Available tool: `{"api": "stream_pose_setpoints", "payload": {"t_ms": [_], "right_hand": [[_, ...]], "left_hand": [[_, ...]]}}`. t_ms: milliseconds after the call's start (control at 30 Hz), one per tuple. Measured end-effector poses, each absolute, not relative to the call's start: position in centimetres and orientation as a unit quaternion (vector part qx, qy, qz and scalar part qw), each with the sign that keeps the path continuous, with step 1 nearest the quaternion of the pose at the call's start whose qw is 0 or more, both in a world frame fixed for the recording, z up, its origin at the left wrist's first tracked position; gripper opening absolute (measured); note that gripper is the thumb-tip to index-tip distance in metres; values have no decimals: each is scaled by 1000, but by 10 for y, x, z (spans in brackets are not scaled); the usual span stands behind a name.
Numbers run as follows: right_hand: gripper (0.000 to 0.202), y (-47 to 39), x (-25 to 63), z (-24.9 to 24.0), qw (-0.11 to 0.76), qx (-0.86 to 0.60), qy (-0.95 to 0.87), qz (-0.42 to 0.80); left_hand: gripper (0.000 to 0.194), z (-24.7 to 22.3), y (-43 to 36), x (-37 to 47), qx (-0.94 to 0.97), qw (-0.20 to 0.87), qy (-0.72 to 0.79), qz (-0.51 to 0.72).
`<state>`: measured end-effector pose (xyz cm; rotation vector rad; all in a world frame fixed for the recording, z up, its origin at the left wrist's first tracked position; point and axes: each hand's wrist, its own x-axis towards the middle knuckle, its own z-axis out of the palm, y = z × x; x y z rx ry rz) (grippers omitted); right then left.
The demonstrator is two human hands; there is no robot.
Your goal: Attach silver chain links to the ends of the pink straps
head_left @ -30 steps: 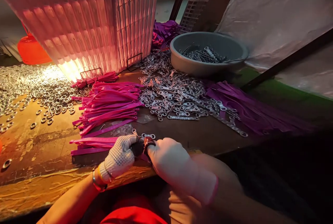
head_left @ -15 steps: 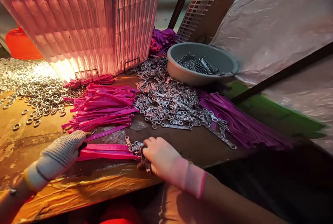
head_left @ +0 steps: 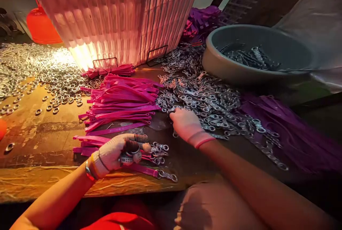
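Observation:
My left hand point(head_left: 121, 153), in a pale glove with dark-stained fingers, is curled palm-up round a metal ring, over several pink straps point(head_left: 140, 169) with metal links point(head_left: 167, 175) on their right ends. At the near edge of the pile of metal links point(head_left: 205, 98) is my right hand point(head_left: 185, 123), also gloved. Its fingertips are pressed together at the links; what they pinch, if anything, is hidden. Left of that pile lies a stack of pink straps point(head_left: 123, 101).
Loose rings point(head_left: 64, 80) cover the table's left side. Behind stands a ribbed translucent panel point(head_left: 114, 16). A grey basin point(head_left: 227, 62) with metal pieces is at the right, near purple straps point(head_left: 288, 130). An orange-red object point(head_left: 42, 26) is at the back left.
My right hand has moved from the front straps up to the links pile. My left hand has shifted right and turned palm-up. The view has moved, and the basin looks closer.

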<state>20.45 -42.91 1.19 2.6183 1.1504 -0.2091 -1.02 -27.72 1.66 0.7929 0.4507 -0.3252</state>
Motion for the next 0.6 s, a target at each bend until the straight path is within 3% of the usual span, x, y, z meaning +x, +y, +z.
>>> {"api": "stream_pose_setpoints", "payload": {"t_ms": [100,200,300,467,600], "right_hand": [[32,-443,188,27,82,918,378,-82],[34,-452,154,42,-149,889,396,-174],[39,-452,113,51,-354,771,461,-260],[36,-446,79,58,-381,752,487,-228],[40,-447,79,65,-412,725,460,-305]], "left_hand": [[58,20,-279,-19,474,850,187,-133],[83,20,-282,-25,535,832,104,-110],[88,19,-288,-22,590,793,71,-134],[74,16,-299,-11,639,766,43,-51],[65,26,-300,-10,593,802,43,-56]]}}
